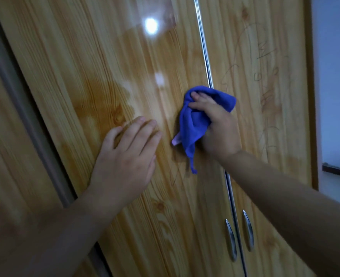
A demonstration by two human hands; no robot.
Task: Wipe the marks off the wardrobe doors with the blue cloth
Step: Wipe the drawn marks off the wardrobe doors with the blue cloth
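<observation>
On your right, a pale bluish wall [336, 76] in dim light, a dark ledge [337, 171] low on it, a round white glare [150, 25] high up.

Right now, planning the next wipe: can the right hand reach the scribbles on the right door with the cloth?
Probably yes. The right hand grips the blue cloth against the metal strip, and the scribbles sit just up and right on the right door, nothing between.
</observation>
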